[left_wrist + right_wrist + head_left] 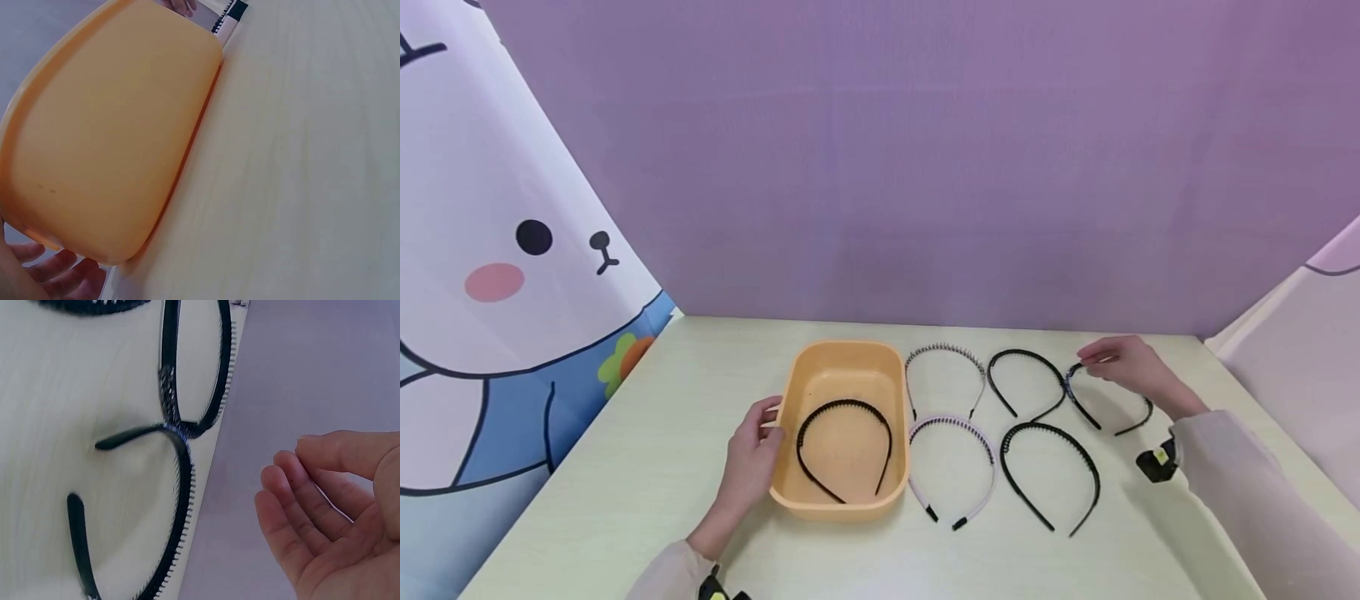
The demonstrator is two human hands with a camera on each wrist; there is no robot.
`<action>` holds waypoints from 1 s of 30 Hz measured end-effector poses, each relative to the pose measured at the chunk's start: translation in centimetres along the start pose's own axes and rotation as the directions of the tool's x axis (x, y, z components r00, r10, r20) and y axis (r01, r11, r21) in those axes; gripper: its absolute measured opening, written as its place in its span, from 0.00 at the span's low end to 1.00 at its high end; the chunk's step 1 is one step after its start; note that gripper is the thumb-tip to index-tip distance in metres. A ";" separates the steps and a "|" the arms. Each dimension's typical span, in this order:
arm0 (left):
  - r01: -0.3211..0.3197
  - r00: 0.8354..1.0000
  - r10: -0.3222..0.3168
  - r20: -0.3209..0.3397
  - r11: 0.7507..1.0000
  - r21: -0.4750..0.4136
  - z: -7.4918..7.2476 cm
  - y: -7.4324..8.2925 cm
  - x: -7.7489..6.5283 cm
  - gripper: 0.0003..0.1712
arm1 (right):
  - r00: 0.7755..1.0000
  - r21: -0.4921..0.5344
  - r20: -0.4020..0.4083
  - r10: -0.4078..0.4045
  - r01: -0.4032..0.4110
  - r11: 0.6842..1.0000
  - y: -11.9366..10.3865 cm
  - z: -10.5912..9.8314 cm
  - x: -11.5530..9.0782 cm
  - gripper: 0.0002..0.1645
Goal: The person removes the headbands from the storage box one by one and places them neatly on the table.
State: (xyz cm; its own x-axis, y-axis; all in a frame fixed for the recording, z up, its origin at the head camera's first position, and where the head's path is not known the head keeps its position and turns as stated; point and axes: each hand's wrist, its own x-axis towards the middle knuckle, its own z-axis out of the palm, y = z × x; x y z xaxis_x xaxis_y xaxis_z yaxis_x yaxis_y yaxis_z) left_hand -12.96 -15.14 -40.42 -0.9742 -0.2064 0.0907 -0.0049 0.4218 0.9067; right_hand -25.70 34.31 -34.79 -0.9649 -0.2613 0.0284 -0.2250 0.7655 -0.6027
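My left hand (752, 454) holds the left side of an orange plastic tray (781, 492), with fingers against its outer wall. Inside the tray lies a black toothed headband (844, 402). At the far right of the table, my right hand (1123, 364) is over another black headband (185, 469), partly covering its top in the head view. In the right wrist view the thumb and fingers are loosely bent, with nothing between them, apart from that headband. It lies touching the neighbouring black headband (1026, 352).
Right of the tray lie a thin grey toothed headband (946, 347), a lilac headband (951, 419) with black tips, and a black headband (1051, 427) at the front. The pale table (925, 567) meets a purple backdrop (925, 167) at the back.
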 end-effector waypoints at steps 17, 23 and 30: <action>0.003 1.000 -0.003 -0.002 1.000 0.004 0.0 0.1 -0.2 0.23 | 0.999 -0.008 0.005 -0.040 0.040 0.999 -2.9 1.0 -0.7 0.17; 0.005 1.000 -0.005 0.002 1.000 -0.003 0.0 0.1 -0.3 0.24 | 0.997 -0.010 -0.006 -0.075 0.074 0.997 -3.9 1.5 -0.7 0.15; 0.001 1.000 -0.001 -0.001 1.000 -0.007 -0.1 0.2 -0.4 0.24 | 0.994 -0.008 -0.009 -0.109 0.109 0.994 -5.1 2.4 -0.5 0.13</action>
State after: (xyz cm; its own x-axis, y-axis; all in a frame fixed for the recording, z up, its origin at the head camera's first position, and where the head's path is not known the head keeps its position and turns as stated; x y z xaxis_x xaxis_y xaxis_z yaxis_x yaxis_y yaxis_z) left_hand -12.59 -15.05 -40.24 -0.9740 -0.2078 0.0908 -0.0040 0.4158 0.9095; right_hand -23.75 29.16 -33.61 -0.9359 -0.3374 0.1014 -0.3298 0.7376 -0.5893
